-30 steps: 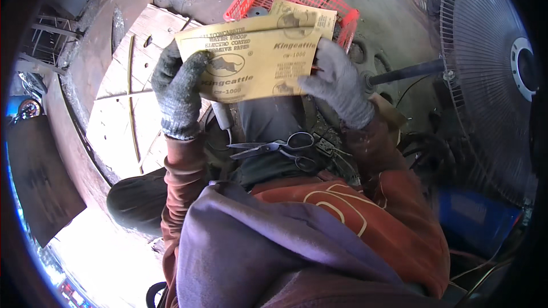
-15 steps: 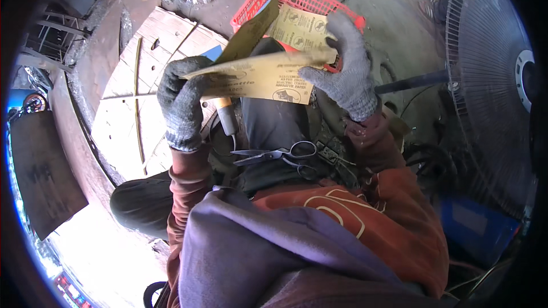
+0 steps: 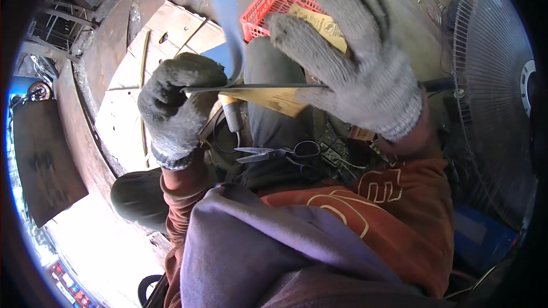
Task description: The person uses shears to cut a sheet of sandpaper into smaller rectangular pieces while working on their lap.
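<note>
My left hand (image 3: 180,102), in a grey knit glove, is closed on the left edge of the sandpaper (image 3: 271,100). One part of the sandpaper lies nearly edge-on, its tan printed backing showing below. A pale blue-grey strip (image 3: 225,17), blurred, curves upward beside my left fingers; whether it joins that piece, I cannot tell. My right hand (image 3: 365,63), gloved too, has its fingers spread above the sandpaper's right end, with the thumb beside or touching it. Scissors (image 3: 279,153) with parted blades lie over my lap, below the sandpaper.
A red plastic basket (image 3: 251,23) stands ahead, with tan sandpaper (image 3: 319,23) in it. At left lies a cardboard sheet (image 3: 123,108) with a thin strip on it. A grey cylindrical tool (image 3: 231,115) with a cord is near my knee. A large fan (image 3: 494,80) stands at right.
The sandpaper has tipped from showing its printed face to nearly edge-on. My right hand has risen and spread over it. My left hand keeps its grip and has shifted slightly left.
</note>
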`<state>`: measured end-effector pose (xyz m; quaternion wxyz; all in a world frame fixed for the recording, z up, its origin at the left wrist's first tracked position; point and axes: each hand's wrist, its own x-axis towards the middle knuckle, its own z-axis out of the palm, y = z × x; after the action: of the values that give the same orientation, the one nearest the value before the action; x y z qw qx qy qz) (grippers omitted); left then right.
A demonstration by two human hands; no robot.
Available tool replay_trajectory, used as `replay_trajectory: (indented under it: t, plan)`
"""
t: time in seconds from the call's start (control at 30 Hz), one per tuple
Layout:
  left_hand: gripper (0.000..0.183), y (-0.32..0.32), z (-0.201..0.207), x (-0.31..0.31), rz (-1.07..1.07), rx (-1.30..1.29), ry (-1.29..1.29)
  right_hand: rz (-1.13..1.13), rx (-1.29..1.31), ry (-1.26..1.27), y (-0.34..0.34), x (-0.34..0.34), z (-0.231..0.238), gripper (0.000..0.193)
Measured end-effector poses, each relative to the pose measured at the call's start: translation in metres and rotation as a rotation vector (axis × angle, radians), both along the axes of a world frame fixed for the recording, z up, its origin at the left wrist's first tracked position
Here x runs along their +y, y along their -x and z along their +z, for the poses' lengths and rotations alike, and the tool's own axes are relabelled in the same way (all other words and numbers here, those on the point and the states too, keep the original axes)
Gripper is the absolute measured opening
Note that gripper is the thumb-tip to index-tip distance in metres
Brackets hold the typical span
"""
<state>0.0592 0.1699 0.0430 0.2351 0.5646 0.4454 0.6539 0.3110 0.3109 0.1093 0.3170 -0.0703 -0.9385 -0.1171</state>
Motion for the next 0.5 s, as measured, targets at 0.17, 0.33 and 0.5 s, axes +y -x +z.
replay_trajectory:
  t: [0.17,0.33,0.5]
  plan:
    - [0.022,-0.010,0.020,-0.007,0.018,0.186,0.053,0.065,0.136,-0.339,0.031,0.011,-0.014,0.068]
    - [0.026,-0.039,0.046,-0.016,0.073,0.216,0.095,0.140,-0.097,-0.187,0.031,0.004,-0.013,0.100]
    - [0.020,-0.018,0.034,-0.011,0.127,0.017,-0.124,0.068,-0.186,0.373,0.028,-0.012,0.017,0.078]
